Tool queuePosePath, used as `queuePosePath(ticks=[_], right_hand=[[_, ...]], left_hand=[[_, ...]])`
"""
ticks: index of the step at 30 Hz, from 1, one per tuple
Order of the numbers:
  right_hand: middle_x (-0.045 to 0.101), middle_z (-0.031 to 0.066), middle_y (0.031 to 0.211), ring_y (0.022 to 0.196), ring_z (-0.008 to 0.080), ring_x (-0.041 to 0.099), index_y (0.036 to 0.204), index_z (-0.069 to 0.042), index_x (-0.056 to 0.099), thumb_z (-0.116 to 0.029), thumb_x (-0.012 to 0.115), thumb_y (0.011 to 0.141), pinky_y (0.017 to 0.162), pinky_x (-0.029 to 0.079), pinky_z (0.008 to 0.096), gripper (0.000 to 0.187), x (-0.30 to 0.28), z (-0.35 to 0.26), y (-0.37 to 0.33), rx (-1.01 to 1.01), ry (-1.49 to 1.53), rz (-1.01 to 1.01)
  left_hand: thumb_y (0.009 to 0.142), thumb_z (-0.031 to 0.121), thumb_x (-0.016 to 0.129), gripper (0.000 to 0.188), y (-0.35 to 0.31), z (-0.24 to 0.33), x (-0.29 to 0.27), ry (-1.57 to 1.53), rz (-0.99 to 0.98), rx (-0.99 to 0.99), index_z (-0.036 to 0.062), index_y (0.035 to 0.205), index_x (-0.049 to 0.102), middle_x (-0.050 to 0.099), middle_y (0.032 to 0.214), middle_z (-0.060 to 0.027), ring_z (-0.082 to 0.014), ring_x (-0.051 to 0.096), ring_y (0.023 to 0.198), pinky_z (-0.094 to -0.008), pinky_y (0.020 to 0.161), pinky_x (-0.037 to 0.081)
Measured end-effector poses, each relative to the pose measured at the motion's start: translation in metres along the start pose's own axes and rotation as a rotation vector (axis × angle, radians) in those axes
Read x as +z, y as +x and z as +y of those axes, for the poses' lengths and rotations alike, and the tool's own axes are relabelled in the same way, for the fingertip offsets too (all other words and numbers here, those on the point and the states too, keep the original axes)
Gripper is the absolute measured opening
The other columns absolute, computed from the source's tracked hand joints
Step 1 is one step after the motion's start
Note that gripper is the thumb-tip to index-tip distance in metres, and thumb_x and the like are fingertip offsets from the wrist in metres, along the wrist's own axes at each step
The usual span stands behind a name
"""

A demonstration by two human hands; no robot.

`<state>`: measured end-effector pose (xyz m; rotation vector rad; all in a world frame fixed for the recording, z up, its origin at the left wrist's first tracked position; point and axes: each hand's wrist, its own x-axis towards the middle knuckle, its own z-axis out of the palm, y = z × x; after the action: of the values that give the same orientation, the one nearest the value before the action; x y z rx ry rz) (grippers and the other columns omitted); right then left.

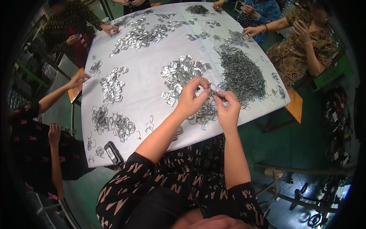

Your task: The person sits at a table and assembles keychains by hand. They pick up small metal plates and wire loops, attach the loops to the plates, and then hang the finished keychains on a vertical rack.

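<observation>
A small metal piece [212, 88] is pinched by the left hand [191, 97] and right hand [228, 110], apparently for fine fingertip work, and steady alignment seems needed

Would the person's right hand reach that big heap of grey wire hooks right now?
Probably yes: the heap of hooks lies close by the right hand, nothing seen between, though that hand is pinching a small metal piece.
</observation>
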<state>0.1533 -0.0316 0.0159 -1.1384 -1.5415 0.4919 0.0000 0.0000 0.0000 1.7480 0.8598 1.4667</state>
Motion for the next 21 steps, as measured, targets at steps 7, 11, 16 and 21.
queuePosePath(ticks=[7, 11, 16, 21], right_hand=[[0.062, 0.0106, 0.078, 0.068, 0.0211, 0.06, 0.09, 0.003, 0.068, -0.005, 0.069, 0.081, 0.065, 0.047, 0.0304, 0.012, 0.007, 0.01, 0.003, 0.031, 0.091, -0.024], [0.063, 0.0115, 0.08, 0.066, 0.0222, 0.059, 0.097, 0.0, 0.07, -0.008, 0.068, 0.082, 0.064, 0.047, 0.0313, 0.017, 0.018, 0.051, 0.005, 0.139, -0.044, -0.11], [0.06, 0.0101, 0.086, 0.092, 0.0283, 0.056, 0.102, -0.007, 0.072, -0.013, 0.069, 0.081, 0.084, 0.044, 0.0407, 0.022, 0.061, 0.079, -0.006, 0.039, -0.415, -0.38], [0.058, 0.0083, 0.088, 0.094, 0.0264, 0.054, 0.101, -0.008, 0.072, -0.015, 0.07, 0.081, 0.086, 0.041, 0.04, 0.021, 0.081, 0.099, -0.011, -0.007, -0.587, -0.351]], left_hand=[[0.091, 0.003, 0.057, 0.009, -0.002, 0.016, -0.007, -0.245, 0.049, -0.132, 0.0032, 0.089, 0.049, 0.062, 0.098, -0.0077, -0.0106, 0.054, 0.091, -0.0269, 0.08, 0.044], [0.09, 0.004, 0.057, 0.009, 0.0, 0.022, -0.027, -0.227, 0.109, -0.061, 0.0028, 0.09, 0.048, 0.064, 0.093, -0.0074, -0.0105, 0.056, 0.084, -0.0262, 0.077, 0.046], [0.091, 0.001, 0.054, 0.008, -0.001, 0.042, -0.048, -0.054, 0.073, -0.049, 0.0036, 0.092, 0.048, 0.064, 0.097, -0.0097, -0.0116, 0.056, 0.09, -0.0274, 0.079, 0.045], [0.09, 0.0, 0.055, 0.007, -0.003, 0.043, -0.06, -0.019, 0.116, -0.055, 0.0032, 0.091, 0.049, 0.065, 0.094, -0.0097, -0.0137, 0.059, 0.09, -0.03, 0.081, 0.046]])
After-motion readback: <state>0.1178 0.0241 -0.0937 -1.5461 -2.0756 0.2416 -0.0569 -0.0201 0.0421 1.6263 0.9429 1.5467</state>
